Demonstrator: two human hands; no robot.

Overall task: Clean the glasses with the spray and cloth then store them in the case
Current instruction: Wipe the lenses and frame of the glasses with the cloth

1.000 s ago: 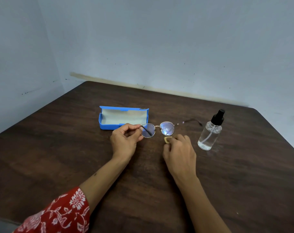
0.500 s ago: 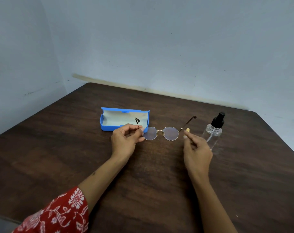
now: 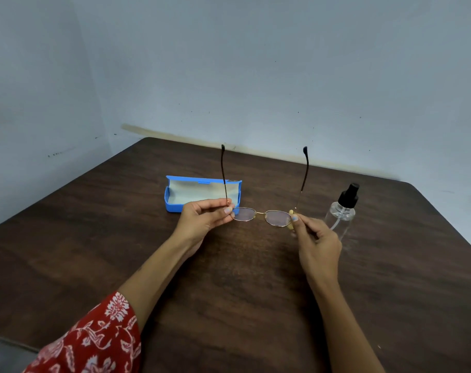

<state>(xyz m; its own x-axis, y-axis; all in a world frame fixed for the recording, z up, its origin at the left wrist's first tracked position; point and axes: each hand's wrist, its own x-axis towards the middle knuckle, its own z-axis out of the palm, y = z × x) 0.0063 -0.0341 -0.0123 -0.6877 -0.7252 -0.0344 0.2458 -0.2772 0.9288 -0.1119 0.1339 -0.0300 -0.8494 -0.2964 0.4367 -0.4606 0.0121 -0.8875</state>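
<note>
- Centrally, glasses (image 3: 259, 215): held above the table (image 3: 99, 238) at frame middle, both temples unfolded and pointing up and away.
- Left hand (image 3: 202, 220): pinches the frame's left hinge.
- Right hand (image 3: 317, 242): pinches the right hinge; a small yellowish thing is tucked in it, possibly the cloth, too small to tell.
- Case (image 3: 175, 196): open, blue, just behind the left hand.
- Spray bottle (image 3: 342, 211): upright, right of centre.
- Step, by judgement: presenting the lenses for cleaning; next calls for one hand freed to take the spray.
</note>
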